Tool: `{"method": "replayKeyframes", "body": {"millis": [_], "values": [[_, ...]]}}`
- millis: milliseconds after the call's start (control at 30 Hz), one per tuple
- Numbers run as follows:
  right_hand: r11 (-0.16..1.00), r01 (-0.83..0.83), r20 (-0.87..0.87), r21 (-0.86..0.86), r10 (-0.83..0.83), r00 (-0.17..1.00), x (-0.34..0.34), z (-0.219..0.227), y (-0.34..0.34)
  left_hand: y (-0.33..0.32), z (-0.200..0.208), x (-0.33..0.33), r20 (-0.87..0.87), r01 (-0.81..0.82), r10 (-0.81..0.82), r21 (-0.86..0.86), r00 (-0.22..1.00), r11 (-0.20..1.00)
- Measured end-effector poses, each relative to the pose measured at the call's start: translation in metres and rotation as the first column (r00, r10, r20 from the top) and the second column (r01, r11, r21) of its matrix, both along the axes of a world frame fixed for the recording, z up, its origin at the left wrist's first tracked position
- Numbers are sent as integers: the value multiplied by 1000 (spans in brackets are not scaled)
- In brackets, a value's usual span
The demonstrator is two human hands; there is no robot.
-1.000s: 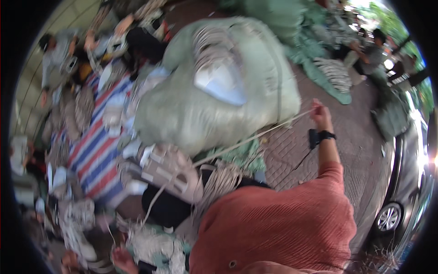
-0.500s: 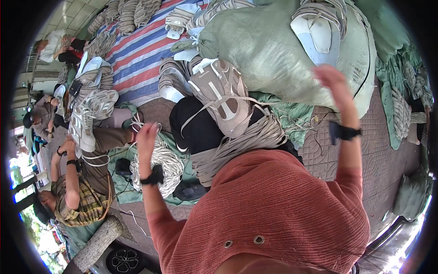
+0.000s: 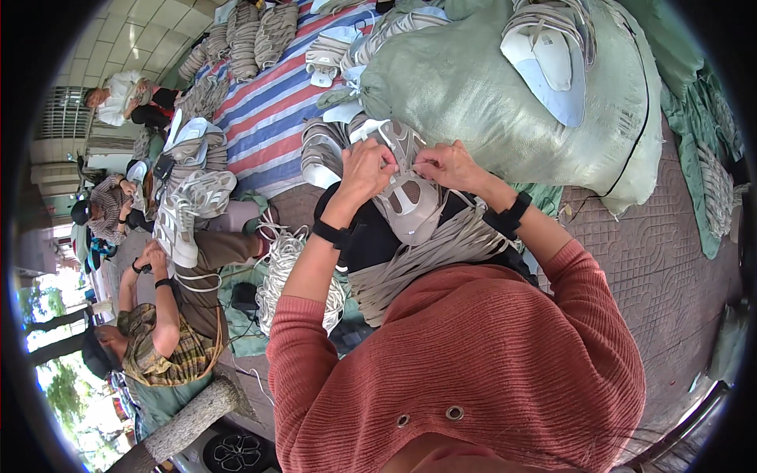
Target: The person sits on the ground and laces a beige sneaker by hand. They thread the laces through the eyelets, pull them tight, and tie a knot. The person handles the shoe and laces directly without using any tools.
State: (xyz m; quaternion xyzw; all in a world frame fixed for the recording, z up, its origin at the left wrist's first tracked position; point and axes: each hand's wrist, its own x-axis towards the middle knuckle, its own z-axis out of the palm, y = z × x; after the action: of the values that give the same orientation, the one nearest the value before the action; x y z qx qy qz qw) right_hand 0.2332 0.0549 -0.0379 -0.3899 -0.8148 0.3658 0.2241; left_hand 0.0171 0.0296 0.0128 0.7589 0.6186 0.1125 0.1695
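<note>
A beige-grey sneaker (image 3: 412, 213) lies across my lap, its toe toward me, with a pale shoelace at its opening. My left hand (image 3: 367, 170) is over the left side of the lacing, thumb and fingers pinched on the shoelace. On the opposite side my right hand (image 3: 453, 167) pinches the shoelace too, close to the eyelets. The lace between the fingers is thin and mostly hidden. A thick bundle of grey-beige laces (image 3: 430, 264) lies across my thighs, below the sneaker.
Left of my lap is a heap of white laces (image 3: 292, 276). A large green sack (image 3: 505, 102) stands ahead, with a white shoe insert (image 3: 544, 67) and laces on it. A striped sheet (image 3: 272, 106) bears more bundles. A co-worker (image 3: 162, 323) sits at left, handling sneakers.
Both my hands have come inward from wide apart to the sneaker, and the fingers have closed at its lacing. The view has shifted slightly.
</note>
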Motion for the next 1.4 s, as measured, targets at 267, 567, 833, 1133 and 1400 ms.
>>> {"method": "replayKeyframes", "body": {"millis": [267,567,833,1133,1400], "values": [[984,96,-132,148,-76,988,-6,-1,-18,-10,-4,-4,85,142,-145,42,986,989],[994,-36,-43,-107,32,999,-14,-4,-5,-10,-16,-7,274,192,-191,23,942,981],[800,-338,224,496,258,940,-18,43,30,-10,-15,-10,351,204,-178,-37,919,978],[813,-538,224,222,495,840,-10,32,50,1,-11,-4,142,237,-228,-51,963,970],[792,-540,71,285,544,836,-7,31,48,-1,1,-3,15,247,-261,276,965,929]]}}
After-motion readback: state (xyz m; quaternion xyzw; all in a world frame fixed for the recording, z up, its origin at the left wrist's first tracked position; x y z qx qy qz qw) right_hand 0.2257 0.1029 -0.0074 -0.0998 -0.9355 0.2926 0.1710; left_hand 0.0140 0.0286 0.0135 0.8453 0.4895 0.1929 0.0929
